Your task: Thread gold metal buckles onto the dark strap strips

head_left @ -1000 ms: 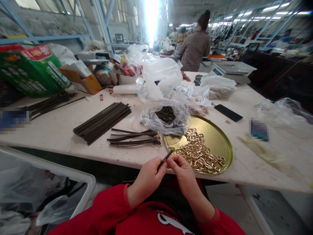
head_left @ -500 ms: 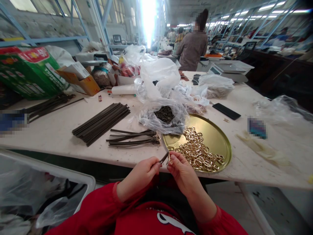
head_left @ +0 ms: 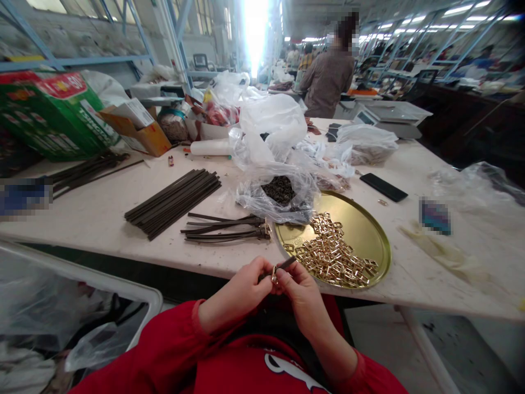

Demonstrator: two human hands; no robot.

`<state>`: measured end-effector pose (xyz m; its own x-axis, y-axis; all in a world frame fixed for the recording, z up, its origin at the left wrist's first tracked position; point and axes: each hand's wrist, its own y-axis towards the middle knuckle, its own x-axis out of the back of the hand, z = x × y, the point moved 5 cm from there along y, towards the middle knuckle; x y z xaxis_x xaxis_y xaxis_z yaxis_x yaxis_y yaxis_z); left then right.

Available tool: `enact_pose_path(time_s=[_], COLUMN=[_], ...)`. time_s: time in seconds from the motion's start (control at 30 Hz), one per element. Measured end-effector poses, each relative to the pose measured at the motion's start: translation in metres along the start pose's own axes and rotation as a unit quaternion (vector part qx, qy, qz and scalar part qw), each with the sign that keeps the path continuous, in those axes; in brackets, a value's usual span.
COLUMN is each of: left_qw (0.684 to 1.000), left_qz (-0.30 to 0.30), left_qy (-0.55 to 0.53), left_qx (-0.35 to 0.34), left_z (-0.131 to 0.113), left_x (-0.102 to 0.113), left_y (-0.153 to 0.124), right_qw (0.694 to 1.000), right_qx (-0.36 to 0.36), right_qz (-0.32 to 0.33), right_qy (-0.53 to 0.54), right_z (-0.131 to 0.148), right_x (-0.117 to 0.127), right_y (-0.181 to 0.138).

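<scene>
Close to my body, just off the table's front edge, both hands meet over a dark brown strap [head_left: 287, 262] and a small gold buckle [head_left: 274, 274]. My left hand [head_left: 246, 287] is closed on the strap, its fingertips against the buckle. With thumb and fingers my right hand [head_left: 303, 293] pinches the strap on the other side of the buckle; a short end sticks out up and to the right. The strap appears to run through the buckle, though fingers hide part of it. Beyond my hands lie several straps with gold buckles [head_left: 225, 229] at one end.
A gold round tray [head_left: 365, 219] holds a heap of gold buckles [head_left: 336, 251]. Behind it sits an open plastic bag of small dark pieces [head_left: 279, 189]. Bare straps [head_left: 174, 202] are stacked to the left. A black phone [head_left: 383, 187] lies at right. A person [head_left: 328, 76] stands farther back.
The strap end now shows on the right side of the buckle. My right hand has shifted from the buckle to the strap, and my left fingertips have come up to the buckle.
</scene>
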<state>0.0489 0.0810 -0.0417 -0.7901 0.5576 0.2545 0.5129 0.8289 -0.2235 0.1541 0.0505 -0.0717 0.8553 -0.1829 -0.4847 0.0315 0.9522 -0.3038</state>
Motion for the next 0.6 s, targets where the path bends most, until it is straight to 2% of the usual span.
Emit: enact_pose_path(time_s=[0.17,0.3,0.37,0.43,0.5,0.53,0.6], left_qw=[0.989,0.988,0.988,0.987,0.986,0.985,0.981], left_qz=[0.055,0.045,0.033,0.022,0.017,0.018,0.033], left_qy=[-0.123,-0.136,-0.136,-0.136,-0.138,-0.138,-0.136], left_qx=[0.060,0.063,0.072,0.084,0.095,0.105,0.133], left_z=[0.008,0.010,0.013,0.014,0.013,0.012,0.010], left_x=[-0.004,-0.003,-0.004,-0.005,-0.005,-0.005,-0.006], left_y=[0.000,0.003,0.004,0.005,0.004,0.003,0.000], right_qw=[0.997,0.985,0.959,0.911,0.863,0.850,0.852], right_qx=[0.023,0.070,0.134,0.230,0.318,0.343,0.344], right_qz=[-0.011,-0.018,-0.043,-0.060,-0.026,0.006,0.066], right_qy=[-0.067,-0.158,-0.248,-0.338,-0.391,-0.399,-0.389], right_z=[0.003,0.007,0.014,0.024,0.033,0.036,0.040], right_x=[0.002,0.005,0.009,0.010,0.007,0.005,0.002], right_y=[0.001,0.003,0.002,-0.003,-0.011,-0.015,-0.018])
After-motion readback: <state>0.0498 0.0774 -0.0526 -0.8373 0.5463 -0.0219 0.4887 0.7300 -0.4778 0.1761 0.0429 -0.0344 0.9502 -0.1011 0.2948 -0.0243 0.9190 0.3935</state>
